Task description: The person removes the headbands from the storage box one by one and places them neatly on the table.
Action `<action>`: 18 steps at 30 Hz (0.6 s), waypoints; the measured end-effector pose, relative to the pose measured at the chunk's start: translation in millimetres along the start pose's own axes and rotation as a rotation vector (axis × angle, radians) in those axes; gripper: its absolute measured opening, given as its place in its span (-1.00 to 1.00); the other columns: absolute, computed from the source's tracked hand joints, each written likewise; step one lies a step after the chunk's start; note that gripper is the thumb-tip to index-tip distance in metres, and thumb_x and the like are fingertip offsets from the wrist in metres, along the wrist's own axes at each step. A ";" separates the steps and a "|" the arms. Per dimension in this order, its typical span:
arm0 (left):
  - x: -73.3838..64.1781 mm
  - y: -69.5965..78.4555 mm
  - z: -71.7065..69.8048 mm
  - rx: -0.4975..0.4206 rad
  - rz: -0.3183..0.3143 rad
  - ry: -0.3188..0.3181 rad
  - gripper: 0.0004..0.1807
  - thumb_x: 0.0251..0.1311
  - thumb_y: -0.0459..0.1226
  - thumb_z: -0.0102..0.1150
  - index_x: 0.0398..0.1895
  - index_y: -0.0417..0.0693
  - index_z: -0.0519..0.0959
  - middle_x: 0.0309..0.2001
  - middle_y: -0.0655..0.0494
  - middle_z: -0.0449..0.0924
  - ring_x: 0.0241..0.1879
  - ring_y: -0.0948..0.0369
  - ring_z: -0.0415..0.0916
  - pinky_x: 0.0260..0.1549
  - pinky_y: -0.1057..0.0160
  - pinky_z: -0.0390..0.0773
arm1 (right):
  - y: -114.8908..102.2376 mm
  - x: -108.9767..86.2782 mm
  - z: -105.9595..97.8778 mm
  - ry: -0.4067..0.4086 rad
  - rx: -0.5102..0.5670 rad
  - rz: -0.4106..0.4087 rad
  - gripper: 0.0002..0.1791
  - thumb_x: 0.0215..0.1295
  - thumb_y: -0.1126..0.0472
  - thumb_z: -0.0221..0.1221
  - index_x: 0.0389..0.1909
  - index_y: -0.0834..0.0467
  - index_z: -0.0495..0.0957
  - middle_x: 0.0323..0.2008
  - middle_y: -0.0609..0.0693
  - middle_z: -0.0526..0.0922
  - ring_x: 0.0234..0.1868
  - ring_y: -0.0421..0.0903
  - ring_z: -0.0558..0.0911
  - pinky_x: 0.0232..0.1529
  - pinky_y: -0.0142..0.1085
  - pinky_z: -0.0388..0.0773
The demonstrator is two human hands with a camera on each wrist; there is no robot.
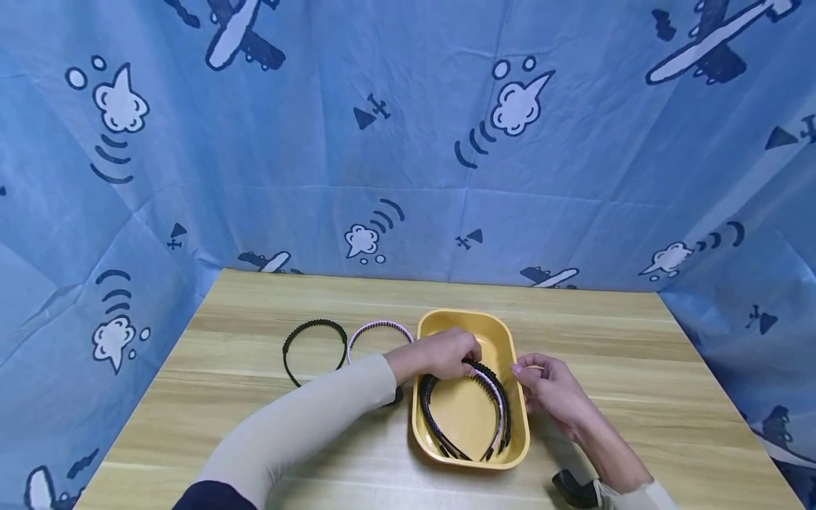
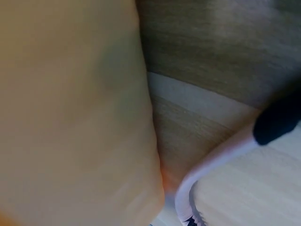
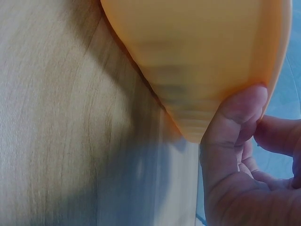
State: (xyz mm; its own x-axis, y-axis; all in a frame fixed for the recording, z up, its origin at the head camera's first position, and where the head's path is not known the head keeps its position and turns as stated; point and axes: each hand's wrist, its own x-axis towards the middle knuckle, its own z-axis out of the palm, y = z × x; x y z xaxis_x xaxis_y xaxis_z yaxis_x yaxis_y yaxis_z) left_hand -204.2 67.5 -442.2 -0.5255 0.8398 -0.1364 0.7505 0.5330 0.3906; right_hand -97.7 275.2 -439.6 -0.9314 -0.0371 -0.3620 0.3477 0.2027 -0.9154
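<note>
In the head view a yellow plastic basket [image 1: 423,438] stands on the table. Inside it lie several headbands [image 1: 503,404], black ones and a pale lavender one, bunched with their ends toward the near side. My left hand [image 1: 449,354] reaches over the basket's left rim and pinches the top of this bunch between thumb and curled fingers. On the other side my right hand [image 1: 553,388] holds the basket's right rim, thumb over the edge. Its fingertips [image 3: 247,101] press against the outer wall in the right wrist view.
Left of the basket, a black headband [image 1: 315,323] and a lavender headband [image 1: 381,324] lie on the wooden table [image 1: 593,326]; my left forearm covers their near parts. A blue patterned curtain [image 1: 408,142] hangs behind the table and at both sides.
</note>
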 end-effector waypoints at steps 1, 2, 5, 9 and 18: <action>0.2 0.2 0.2 0.003 -0.002 0.003 -0.75 0.33 -0.24 0.39 0.04 -0.02 0.77 0.01 0.17 0.80 0.05 0.28 0.70 0.16 0.44 0.59 | 0.2 -0.1 -0.3 0.001 0.003 0.001 -0.66 0.61 0.25 0.07 0.16 0.44 0.35 -0.39 -0.05 0.65 -0.43 -0.20 0.63 -0.43 -0.31 0.67; 0.0 0.5 -0.1 0.003 -0.002 0.005 -0.74 0.34 -0.24 0.39 0.05 -0.02 0.77 0.02 0.17 0.80 0.08 0.26 0.70 0.18 0.43 0.59 | 0.5 -0.2 -0.6 -0.001 0.007 0.001 -0.66 0.61 0.25 0.07 0.16 0.44 0.35 -0.39 -0.05 0.66 -0.42 -0.20 0.64 -0.42 -0.31 0.68; -0.3 1.2 -0.2 0.002 -0.003 0.016 -0.73 0.33 -0.25 0.40 0.07 -0.01 0.77 0.05 0.17 0.80 0.12 0.25 0.69 0.22 0.42 0.58 | 0.8 -0.9 -1.0 -0.009 0.025 0.001 -0.67 0.62 0.25 0.06 0.16 0.43 0.34 -0.37 -0.04 0.70 -0.41 -0.19 0.67 -0.42 -0.30 0.70; -0.6 1.7 -0.6 0.013 0.010 0.032 -0.74 0.32 -0.26 0.40 0.05 0.00 0.78 0.03 0.17 0.80 0.09 0.27 0.70 0.19 0.43 0.59 | 0.8 -1.8 -0.7 -0.022 0.037 -0.011 -0.69 0.62 0.25 0.06 0.14 0.43 0.33 -0.37 -0.05 0.71 -0.42 -0.19 0.69 -0.43 -0.31 0.70; -2.9 2.3 -0.9 -0.022 0.046 0.087 -0.84 0.33 -0.24 0.41 -0.07 0.01 0.81 -0.12 0.19 0.82 -0.14 0.36 0.68 -0.04 0.51 0.59 | 1.0 -2.2 0.0 -0.015 0.025 -0.008 -0.69 0.62 0.24 0.07 0.12 0.42 0.35 -0.37 -0.06 0.69 -0.41 -0.20 0.68 -0.43 -0.30 0.70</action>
State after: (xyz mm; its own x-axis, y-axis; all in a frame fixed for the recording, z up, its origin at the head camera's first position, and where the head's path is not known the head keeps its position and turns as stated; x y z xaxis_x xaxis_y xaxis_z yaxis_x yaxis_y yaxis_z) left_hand -201.3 66.2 -440.0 -0.5239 0.8509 -0.0385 0.7664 0.4906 0.4147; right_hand -95.4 275.4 -439.7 -0.9324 -0.0537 -0.3575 0.3434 0.1775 -0.9223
